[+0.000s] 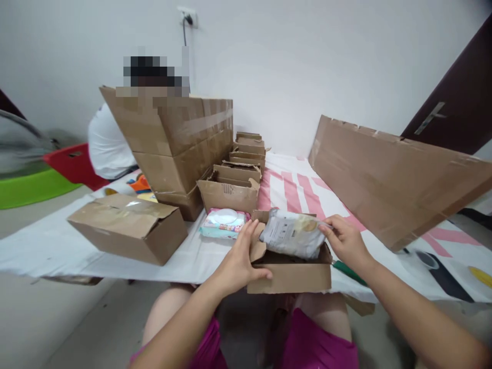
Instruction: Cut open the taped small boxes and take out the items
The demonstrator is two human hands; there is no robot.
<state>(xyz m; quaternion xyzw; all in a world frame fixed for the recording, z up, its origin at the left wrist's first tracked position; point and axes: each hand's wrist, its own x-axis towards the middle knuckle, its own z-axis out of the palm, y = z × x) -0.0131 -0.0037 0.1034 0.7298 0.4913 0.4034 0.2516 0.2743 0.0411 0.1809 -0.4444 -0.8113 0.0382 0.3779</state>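
Observation:
A small open cardboard box [294, 279] sits at the table's front edge. My left hand [239, 259] grips its left end, thumb on the front wall and fingers up by the flap. Above the box's opening, a grey-white plastic packet [294, 233] lies tilted, with print on its face. My right hand [346, 240] pinches the packet's right end between thumb and fingers. Just left of the box lies a pack of wet wipes [224, 224] with a white lid. What is deeper inside the box is hidden by the packet.
A closed cardboard box [130, 223] stands at the left. Stacked cartons [180, 138] form a wall, with a row of open boxes [230, 192] beside it. A cardboard panel [388, 174] leans at the right. Behind the cartons sits another person [109, 146] in white.

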